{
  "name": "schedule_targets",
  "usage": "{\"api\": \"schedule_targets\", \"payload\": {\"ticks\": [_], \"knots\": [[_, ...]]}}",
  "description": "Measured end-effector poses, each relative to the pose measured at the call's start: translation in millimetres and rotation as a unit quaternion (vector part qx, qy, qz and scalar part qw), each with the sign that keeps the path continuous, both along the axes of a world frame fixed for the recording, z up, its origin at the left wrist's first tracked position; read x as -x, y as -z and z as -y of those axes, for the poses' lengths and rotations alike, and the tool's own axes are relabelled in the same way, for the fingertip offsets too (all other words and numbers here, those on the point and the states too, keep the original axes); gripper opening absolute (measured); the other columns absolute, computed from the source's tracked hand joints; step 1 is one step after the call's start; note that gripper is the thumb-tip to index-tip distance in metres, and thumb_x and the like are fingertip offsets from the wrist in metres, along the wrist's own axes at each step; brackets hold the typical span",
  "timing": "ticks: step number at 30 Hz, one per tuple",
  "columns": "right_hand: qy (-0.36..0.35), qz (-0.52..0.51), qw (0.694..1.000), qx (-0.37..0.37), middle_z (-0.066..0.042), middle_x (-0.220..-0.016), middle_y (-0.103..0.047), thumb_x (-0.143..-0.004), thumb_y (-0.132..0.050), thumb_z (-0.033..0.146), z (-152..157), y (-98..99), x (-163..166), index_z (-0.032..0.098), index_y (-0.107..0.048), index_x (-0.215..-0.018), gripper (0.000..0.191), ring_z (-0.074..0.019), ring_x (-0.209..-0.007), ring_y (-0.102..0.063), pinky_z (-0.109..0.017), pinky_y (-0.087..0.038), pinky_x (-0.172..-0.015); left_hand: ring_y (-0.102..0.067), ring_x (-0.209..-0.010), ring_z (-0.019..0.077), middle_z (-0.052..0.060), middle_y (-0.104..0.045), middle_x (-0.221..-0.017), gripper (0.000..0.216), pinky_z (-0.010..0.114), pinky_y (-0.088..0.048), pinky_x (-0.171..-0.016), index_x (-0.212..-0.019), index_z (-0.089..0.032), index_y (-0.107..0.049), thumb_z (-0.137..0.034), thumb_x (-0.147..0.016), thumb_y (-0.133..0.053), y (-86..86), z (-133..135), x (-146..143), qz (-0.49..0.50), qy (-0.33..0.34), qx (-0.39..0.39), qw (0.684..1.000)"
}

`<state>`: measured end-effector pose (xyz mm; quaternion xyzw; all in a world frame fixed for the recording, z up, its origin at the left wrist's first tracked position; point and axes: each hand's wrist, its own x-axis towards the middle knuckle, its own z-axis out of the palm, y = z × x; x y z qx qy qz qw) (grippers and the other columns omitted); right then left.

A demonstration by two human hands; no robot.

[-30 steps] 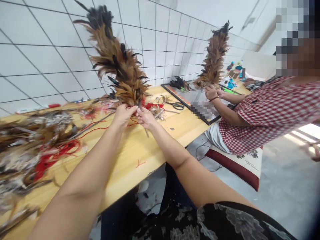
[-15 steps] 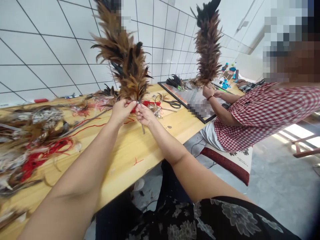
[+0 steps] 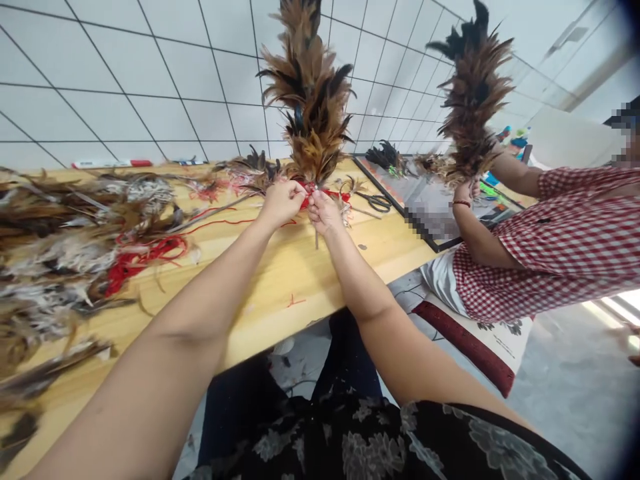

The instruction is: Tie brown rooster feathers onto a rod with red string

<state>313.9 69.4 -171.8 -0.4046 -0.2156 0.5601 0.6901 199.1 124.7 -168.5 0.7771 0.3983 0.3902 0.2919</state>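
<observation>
A tall feather duster (image 3: 320,113) with brown, golden and black feathers stands upright over the table in front of me. My right hand (image 3: 325,211) pinches it at the base, where the feathers end, and a short piece of its stick (image 3: 317,240) pokes out below the fingers. Just left of that base, my left hand (image 3: 284,202) has thumb and forefinger pressed together; what lies between them is too small to make out. Bright red string (image 3: 301,193) shows around and behind both sets of fingertips.
Loose feathers (image 3: 55,253) and a tangle of red string (image 3: 145,260) cover the table's left side. Black scissors (image 3: 376,201) lie beyond my right hand, by a black-framed board (image 3: 430,213). At right, a person in a checked shirt (image 3: 575,247) holds another feather duster (image 3: 475,100). Markers (image 3: 113,163) lie along the wall.
The view has swung left, so things appear farther right. My left fingers have come slightly away from the duster's base, while my right hand keeps its pinch. The other person's far arm has risen to their duster.
</observation>
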Motion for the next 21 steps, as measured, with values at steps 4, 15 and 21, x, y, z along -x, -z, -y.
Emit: {"api": "schedule_targets", "payload": {"ticks": [4, 15, 21], "knots": [[0.015, 0.033, 0.999, 0.004, 0.013, -0.053, -0.045, -0.110, -0.045, 0.014, -3.2, 3.9, 0.4, 0.018, -0.048, -0.085, 0.025, -0.0004, -0.037, -0.022, -0.014, -0.011, -0.040, -0.053, -0.068, 0.0170, 0.004, -0.067, -0.072, 0.016, 0.029, -0.039, -0.073, -0.085, -0.014, -0.077, -0.016, -0.089, -0.062, -2.9, 2.8, 0.6, -0.017, 0.003, -0.001, 1.000], [0.063, 0.067, 0.995, 0.023, 0.013, -0.049, -0.045, -0.108, -0.049, 0.013, -5.7, 4.5, 2.5, 0.017, -0.049, -0.082, 0.026, 0.0012, -0.035, -0.025, -0.014, -0.011, -0.040, -0.059, -0.074, 0.0171, 0.005, -0.076, -0.084, 0.017, 0.028, -0.039, -0.072, -0.088, -0.015, -0.078, -0.018, -0.088, -0.061, -4.4, 6.0, 0.6, -0.061, 0.005, -0.011, 0.998], [0.038, 0.049, 0.998, 0.026, 0.013, -0.050, -0.046, -0.108, -0.050, 0.015, -6.6, 7.3, -2.2, 0.017, -0.051, -0.083, 0.025, 0.0015, -0.034, -0.024, -0.012, -0.012, -0.038, -0.059, -0.074, 0.0170, 0.005, -0.075, -0.082, 0.016, 0.028, -0.039, -0.072, -0.086, -0.015, -0.076, -0.018, -0.089, -0.061, -2.1, 4.9, 0.1, -0.044, 0.014, 0.002, 0.999]]}}
